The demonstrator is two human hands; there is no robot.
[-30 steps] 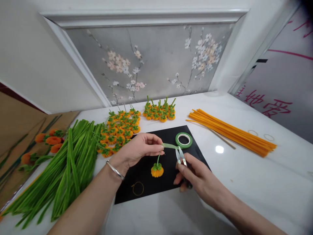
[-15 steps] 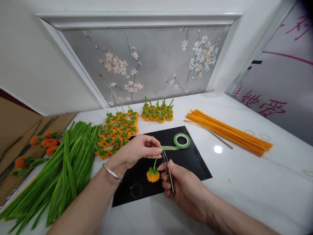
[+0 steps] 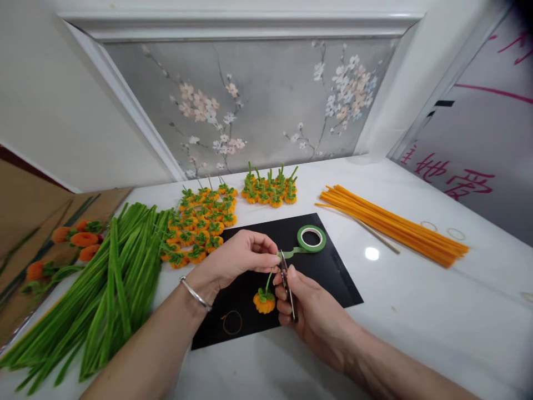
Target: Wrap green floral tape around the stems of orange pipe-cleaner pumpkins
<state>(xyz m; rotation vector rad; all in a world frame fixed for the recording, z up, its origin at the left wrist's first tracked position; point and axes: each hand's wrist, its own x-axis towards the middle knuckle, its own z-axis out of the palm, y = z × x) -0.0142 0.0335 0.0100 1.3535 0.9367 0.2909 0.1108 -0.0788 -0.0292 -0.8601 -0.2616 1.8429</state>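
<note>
A small orange pipe-cleaner pumpkin (image 3: 264, 303) with green leaves hangs by its thin pale green stem (image 3: 269, 279) over the black mat (image 3: 333, 278). My left hand (image 3: 245, 256) pinches the top of that stem between thumb and fingers, where the green tape meets it. Small metal snips (image 3: 290, 294) sit in my right hand (image 3: 310, 303), blades pointing up at the tape beside my left fingertips. The blades look closed together; whether the tape is severed I cannot tell. From there a short slack strip runs to the roll of green tape (image 3: 321, 239) on the mat.
Green pipe cleaners (image 3: 112, 278) lie heaped at left, beside orange flowers (image 3: 84, 239) on brown board. Finished pumpkins (image 3: 200, 225) fill the back left, with another group (image 3: 270, 191) at back centre. Orange pipe cleaners (image 3: 391, 225) lie at right. A thin ring (image 3: 232, 322) rests on the mat.
The snips' blades have come together at the tape. The strip to the roll, straighter before, now sags in a curve. Both hands appear slightly further right, partly from the view shifting.
</note>
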